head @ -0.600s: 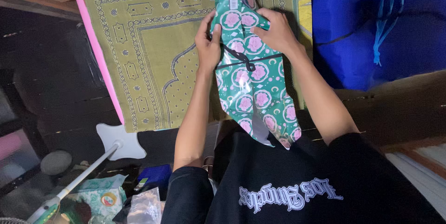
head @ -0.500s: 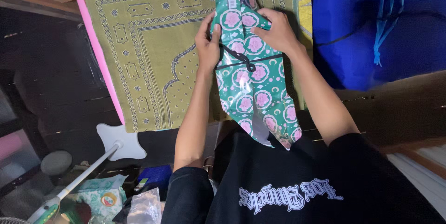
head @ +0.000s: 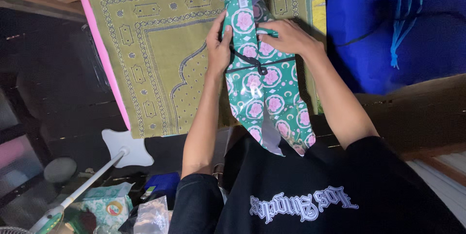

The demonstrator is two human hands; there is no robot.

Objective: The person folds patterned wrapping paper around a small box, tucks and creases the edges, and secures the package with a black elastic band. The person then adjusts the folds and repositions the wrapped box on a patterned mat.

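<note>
Glossy green patterned wrapped bundle (head: pixel 264 93) held over olive mat (head: pixel 160 54): light, crinkly, slippery, tear-prone. Both hands clamped on upper part, left (head: pixel 219 44), right (head: pixel 289 37). Best gripped near black tie (head: pixel 257 64).

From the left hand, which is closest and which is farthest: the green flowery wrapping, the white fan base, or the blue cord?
Measured from the left hand in the head view:
1. Green flowery wrapping: touching, gripped by that hand, just to its right.
2. White fan base: lower left, on the dark floor beside the patterned mat.
3. Blue cord: far right, hanging on the blue cloth.
</note>
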